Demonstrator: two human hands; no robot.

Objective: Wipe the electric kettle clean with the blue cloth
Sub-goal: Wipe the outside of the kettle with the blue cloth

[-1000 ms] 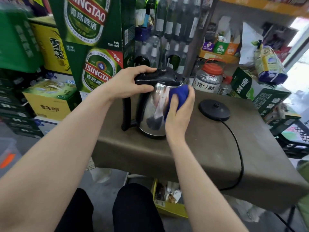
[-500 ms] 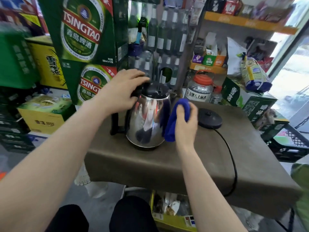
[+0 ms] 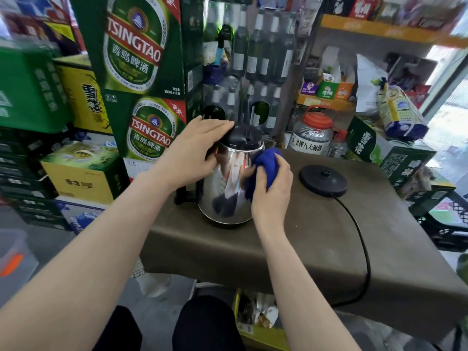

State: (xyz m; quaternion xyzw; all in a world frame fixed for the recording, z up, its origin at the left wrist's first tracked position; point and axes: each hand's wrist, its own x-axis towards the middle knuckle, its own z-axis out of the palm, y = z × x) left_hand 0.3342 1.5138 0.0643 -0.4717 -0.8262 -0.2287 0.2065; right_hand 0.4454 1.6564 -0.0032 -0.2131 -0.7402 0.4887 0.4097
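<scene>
The electric kettle (image 3: 229, 183) stands upright on the left part of the worktop (image 3: 316, 249), a flat surface draped in dull brown cloth with a soft, slightly creased fall at its near edge; the kettle's body is polished steel, rounded and widening toward the bottom, mirror-bright enough to carry warped reflections, and it is capped by a matte black plastic lid (image 3: 244, 136), with a black handle (image 3: 186, 196) on its left side; the blue cloth (image 3: 264, 168) is a bunched, nubbly wad of deep blue fabric pressed against the kettle's upper right flank; the right hand (image 3: 274, 188) is closed around that wad, fingers curled over the top of it and thumb toward the steel, wrist bent slightly as the bare forearm rises from the lower frame; the left hand (image 3: 193, 150) lies over the kettle's upper left side, fingers stretched flat across the back of the lid and thumb against the body, gripping it; to the right, well apart from the kettle, sits the round black power base (image 3: 323, 177) (a low disc with a raised hub), its smooth black cord (image 3: 363, 244) curving toward the near edge of the worktop; behind stand glossy green beer cartons (image 3: 144, 46) and a row of glass bottles (image 3: 255, 46).
</scene>
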